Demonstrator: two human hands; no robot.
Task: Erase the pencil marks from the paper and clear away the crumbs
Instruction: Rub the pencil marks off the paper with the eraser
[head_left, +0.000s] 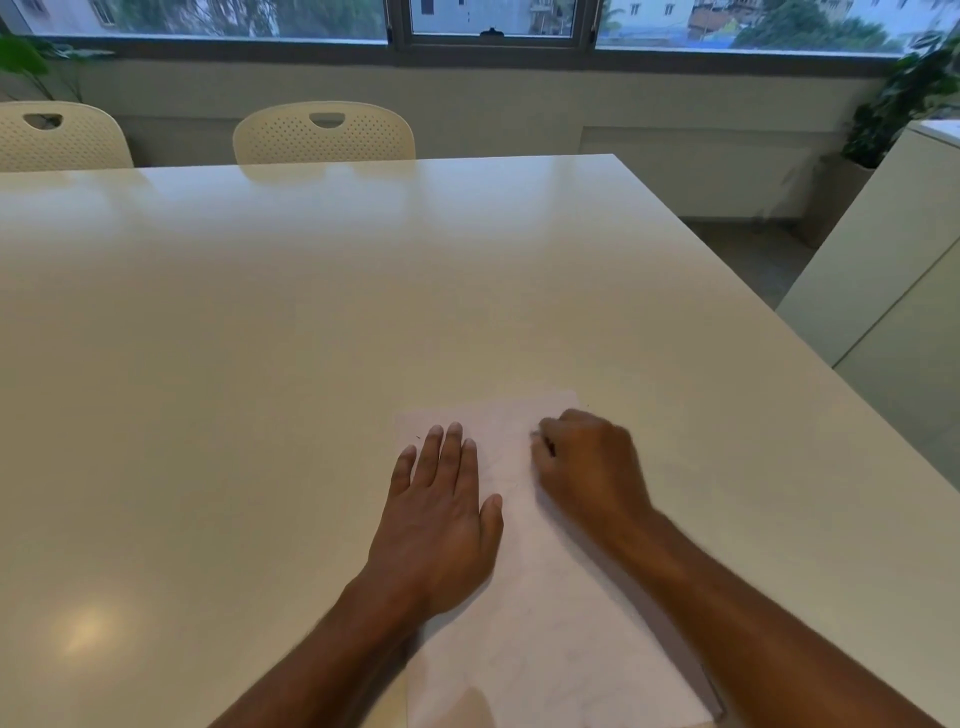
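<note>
Both hands work over a sheet of paper (545, 613) lying flat on a pale, glossy counter (311, 322), toward its near right part. Left hand (441, 514): palm down, fingers straight and close together, thumb set out to the side, pressing flat on the left half of the sheet with the fingertips near the sheet's far left corner. Right hand (587, 467): curled into a loose fist over the far right part of the sheet, knuckles up, its fingertips bunched at the paper surface; a small dark object shows at the fingertips, but motion blur hides what it is and whether the fingers truly grip it, so the grasp cannot be told. Faint grey marks are just visible on the paper between the two hands, and a tiny dark speck (418, 437) lies on the sheet beyond the left fingertips. Both forearms enter from the lower edge, the right one crossing the sheet's right margin. Background: two cream perforated chairs (322, 137) stand against the far side of the counter, the second (57, 137) at the far left; a wide window (488, 23) runs along the far wall; potted plants stand at the far left (31, 62) and far right (904, 104); a white cabinet (893, 249) stands to the right, apart from the counter.
</note>
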